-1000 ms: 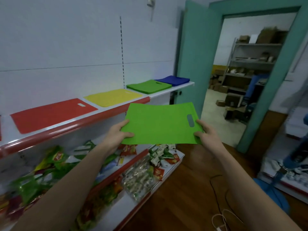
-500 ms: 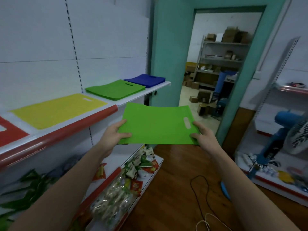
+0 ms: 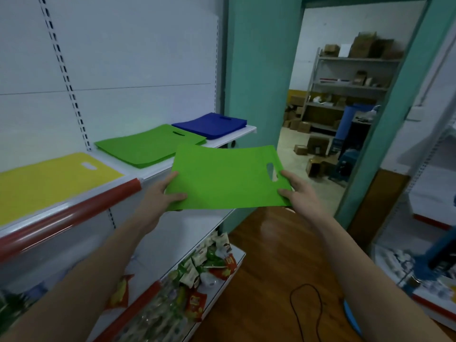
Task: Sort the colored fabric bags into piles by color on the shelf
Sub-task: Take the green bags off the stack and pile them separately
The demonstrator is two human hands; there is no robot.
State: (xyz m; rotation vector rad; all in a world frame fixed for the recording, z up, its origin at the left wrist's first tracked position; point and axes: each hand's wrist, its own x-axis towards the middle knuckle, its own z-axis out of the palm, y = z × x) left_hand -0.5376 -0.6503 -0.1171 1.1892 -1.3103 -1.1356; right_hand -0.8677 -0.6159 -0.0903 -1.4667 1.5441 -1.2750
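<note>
Green held bag [image 3: 227, 178]: flat fabric bag with a cut-out handle slot near its right end, held level in the air in front of the shelf edge, just before the green pile and lower than it in view.
Left hand [image 3: 160, 193]: grips the bag's left edge, thumb [image 3: 176, 196] lying on top of the fabric and the fingers curled beneath it.
Right hand [image 3: 299, 191]: grips the bag's right edge beside the handle slot, thumb on top near the lower corner, forefinger along the edge, the other fingers hidden under the fabric.
Shelf [image 3: 229, 141]: white upper shelf against a white slotted back panel; a red strip [image 3: 74, 213] runs along the front edge of its left section.
Green pile [image 3: 150, 148]: green bags stacked flat on the shelf, handle slot toward the doorway side.
Blue pile [image 3: 212, 124]: dark blue bags stacked at the far end of the shelf, its near corner just beside the green pile; whether they touch cannot be told.
Yellow bag [image 3: 51, 178]: lies flat on the shelf to the left of the green pile, apart from it.
Lower shelf [image 3: 232, 270]: holds packaged snacks [image 3: 207, 262] in green, red and white wrappers.
Floor [image 3: 269, 275]: brown wood, with a black cable [image 3: 306, 307] looping across it.
Doorway [image 3: 350, 114]: teal frame, opening onto a room with grey racking and cardboard boxes.
</note>
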